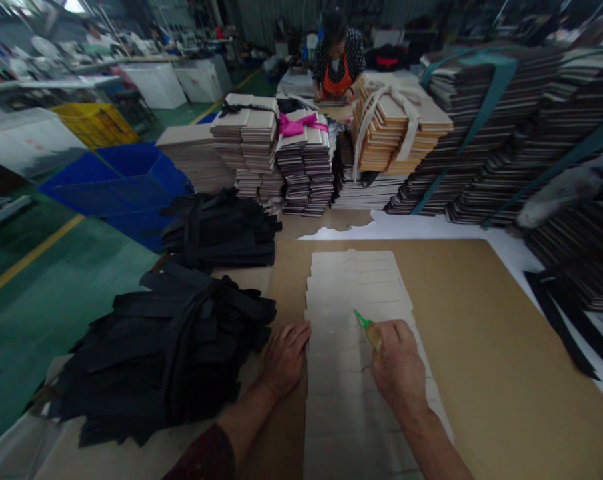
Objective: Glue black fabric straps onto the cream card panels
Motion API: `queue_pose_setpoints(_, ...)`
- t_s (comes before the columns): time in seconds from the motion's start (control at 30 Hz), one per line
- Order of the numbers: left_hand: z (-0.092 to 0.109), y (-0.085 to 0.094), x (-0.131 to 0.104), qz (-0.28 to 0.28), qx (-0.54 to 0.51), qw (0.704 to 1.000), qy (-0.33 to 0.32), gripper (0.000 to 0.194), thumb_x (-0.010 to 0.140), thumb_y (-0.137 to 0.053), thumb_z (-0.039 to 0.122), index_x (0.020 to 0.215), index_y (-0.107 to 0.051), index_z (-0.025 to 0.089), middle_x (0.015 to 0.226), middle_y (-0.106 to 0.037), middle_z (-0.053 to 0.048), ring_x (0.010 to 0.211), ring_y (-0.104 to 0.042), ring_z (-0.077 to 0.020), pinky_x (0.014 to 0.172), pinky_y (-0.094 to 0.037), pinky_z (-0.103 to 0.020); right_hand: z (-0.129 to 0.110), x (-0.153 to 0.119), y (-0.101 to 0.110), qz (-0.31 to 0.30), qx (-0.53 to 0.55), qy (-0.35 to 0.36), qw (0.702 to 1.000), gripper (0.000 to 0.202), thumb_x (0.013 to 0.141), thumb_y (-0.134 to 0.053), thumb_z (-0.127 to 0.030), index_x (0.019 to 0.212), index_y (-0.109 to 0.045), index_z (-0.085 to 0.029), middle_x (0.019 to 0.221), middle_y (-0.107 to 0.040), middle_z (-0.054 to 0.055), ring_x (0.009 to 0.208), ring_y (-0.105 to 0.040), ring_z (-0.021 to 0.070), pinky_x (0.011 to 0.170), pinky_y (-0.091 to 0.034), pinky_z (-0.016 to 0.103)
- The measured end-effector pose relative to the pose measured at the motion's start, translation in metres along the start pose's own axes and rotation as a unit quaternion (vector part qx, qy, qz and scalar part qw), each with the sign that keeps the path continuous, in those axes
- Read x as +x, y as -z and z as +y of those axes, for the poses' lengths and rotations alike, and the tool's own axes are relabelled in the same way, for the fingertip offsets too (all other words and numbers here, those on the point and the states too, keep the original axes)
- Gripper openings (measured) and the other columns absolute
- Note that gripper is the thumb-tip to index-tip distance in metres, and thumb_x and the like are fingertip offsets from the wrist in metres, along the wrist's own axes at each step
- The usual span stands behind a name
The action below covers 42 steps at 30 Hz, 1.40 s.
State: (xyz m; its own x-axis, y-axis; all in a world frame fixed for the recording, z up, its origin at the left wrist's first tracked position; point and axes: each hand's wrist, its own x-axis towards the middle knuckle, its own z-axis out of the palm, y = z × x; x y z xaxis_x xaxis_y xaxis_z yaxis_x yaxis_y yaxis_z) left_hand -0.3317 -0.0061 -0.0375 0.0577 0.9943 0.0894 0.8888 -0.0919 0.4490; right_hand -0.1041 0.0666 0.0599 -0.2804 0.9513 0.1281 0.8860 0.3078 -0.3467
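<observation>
My right hand (400,363) is closed round a glue bottle (374,338) with a green pointed nozzle, tip down over the pale panels. These overlapping light-grey panels (341,373) lie in a long row on a brown board (501,333), running away from me. Short lines mark several of them. Flat beside the row's left edge rests my left hand (287,357), fingers stretched out and fingertips at the panel edge; it holds nothing. Left of that hand sits a tied bundle of black fabric strips (181,333).
A second black bundle (221,230) lies farther back, near a blue crate (116,180). Tied stacks of panels (304,167) line the far edge, with taller strapped stacks (501,127) at right. Black straps (566,327) lie at right. Another person (337,60) works beyond the stacks.
</observation>
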Motion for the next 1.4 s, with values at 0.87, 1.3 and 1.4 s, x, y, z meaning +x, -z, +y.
queue_pose_setpoints(0.87,-0.002,0.000,0.002,0.008,0.009,1.000,-0.009,0.054,0.082,-0.045,0.003,0.132,-0.056,0.021,0.141,-0.056,-0.002,0.122,-0.048,-0.0242,0.105,-0.044,-0.043,0.032,0.001,0.009,0.025,-0.018,-0.010,0.999,0.032,0.076,-0.047,0.000,0.098,-0.059,-0.021,0.099,-0.054,0.008,0.094,-0.050,0.0248,0.078,-0.046,0.034)
queue_pose_setpoints(1.3,-0.001,0.001,0.002,0.010,0.023,1.000,-0.006,0.054,0.083,-0.045,0.004,0.132,-0.056,0.023,0.140,-0.057,-0.003,0.122,-0.049,-0.0251,0.103,-0.046,-0.044,0.021,0.000,0.002,-0.006,0.024,0.026,0.999,0.036,0.076,-0.047,0.001,0.100,-0.058,-0.023,0.102,-0.055,0.007,0.096,-0.050,0.0224,0.075,-0.046,0.030)
queue_pose_setpoints(1.4,-0.003,0.000,0.002,0.012,0.022,1.000,-0.009,0.053,0.084,-0.045,0.004,0.133,-0.056,0.023,0.140,-0.057,-0.003,0.124,-0.049,-0.0246,0.104,-0.045,-0.044,0.037,0.000,0.007,0.023,-0.012,0.008,1.000,0.035,0.076,-0.047,0.001,0.099,-0.058,-0.022,0.101,-0.055,0.007,0.095,-0.051,0.0233,0.077,-0.046,0.032)
